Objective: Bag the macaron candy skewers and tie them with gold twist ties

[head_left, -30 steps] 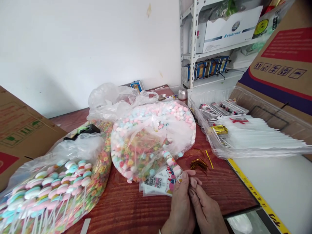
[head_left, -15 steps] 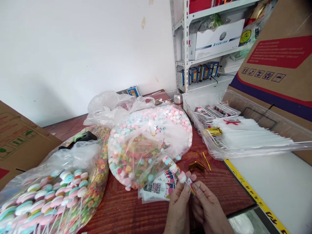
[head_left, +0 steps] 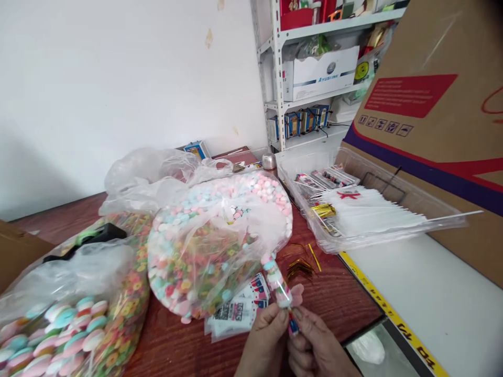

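Two cardboard cartons sit at the edges of my view: the big printed carton (head_left: 424, 68) at upper right and a plainer carton (head_left: 15, 251) at far left. Behind the table, I see a white wall (head_left: 118, 78) and white metal shelving (head_left: 277, 68) holding a white AYUSIINK box (head_left: 320, 73) and a row of small blue-and-orange boxes (head_left: 301, 123).

The red-brown wood-grain table (head_left: 338, 309) carries everything else. On it lie two big clear bags of pastel lollipops, the left bag (head_left: 78, 319) and the centre bag (head_left: 220, 246), side by side and touching. To their right stands a clear plastic tray (head_left: 393, 235) filled with white sticks and wrappers (head_left: 365, 212) and a bundle of gold ties (head_left: 323, 210). More loose gold twist ties (head_left: 301, 269) lie on the bare wood beside it, and printed flat packets (head_left: 236, 314) sit just under the edge of the centre bag.

My left hand (head_left: 263, 340) and right hand (head_left: 318, 351) meet over the table's near edge, holding a candy stack in a clear sleeve (head_left: 280, 283) tilted upward. My fingers (head_left: 283, 315) are pinched narrow around its lower end.
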### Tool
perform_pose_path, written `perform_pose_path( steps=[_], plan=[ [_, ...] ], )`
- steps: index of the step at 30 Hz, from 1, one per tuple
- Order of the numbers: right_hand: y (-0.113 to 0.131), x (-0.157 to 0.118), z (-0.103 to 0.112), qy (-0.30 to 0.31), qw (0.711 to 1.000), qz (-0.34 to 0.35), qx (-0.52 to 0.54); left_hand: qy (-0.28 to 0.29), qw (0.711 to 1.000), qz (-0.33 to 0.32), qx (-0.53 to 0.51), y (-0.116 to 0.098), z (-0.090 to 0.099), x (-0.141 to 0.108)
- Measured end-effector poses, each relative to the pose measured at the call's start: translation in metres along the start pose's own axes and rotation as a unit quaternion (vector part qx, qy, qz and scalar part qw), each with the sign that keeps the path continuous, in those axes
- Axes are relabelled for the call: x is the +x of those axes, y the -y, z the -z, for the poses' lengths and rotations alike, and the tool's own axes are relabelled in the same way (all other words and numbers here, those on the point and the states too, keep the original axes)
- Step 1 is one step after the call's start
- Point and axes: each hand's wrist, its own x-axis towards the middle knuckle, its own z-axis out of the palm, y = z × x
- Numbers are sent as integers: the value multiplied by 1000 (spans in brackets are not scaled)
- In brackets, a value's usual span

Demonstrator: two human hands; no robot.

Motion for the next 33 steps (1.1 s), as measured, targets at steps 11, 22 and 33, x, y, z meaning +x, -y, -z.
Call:
perform_pose_path(
  steps=[11,22,33],
  plan=[
    [75,12,63,-297,610,243,-693,-175,952,-121,220,-36,27,1],
    [87,38,62,-327,415,202,-824,-136,883,-169,417,-51,31,-2],
    [59,-18,8,-260,698,249,-620,-153,757,-302,559,-34,30,4]
  ],
)
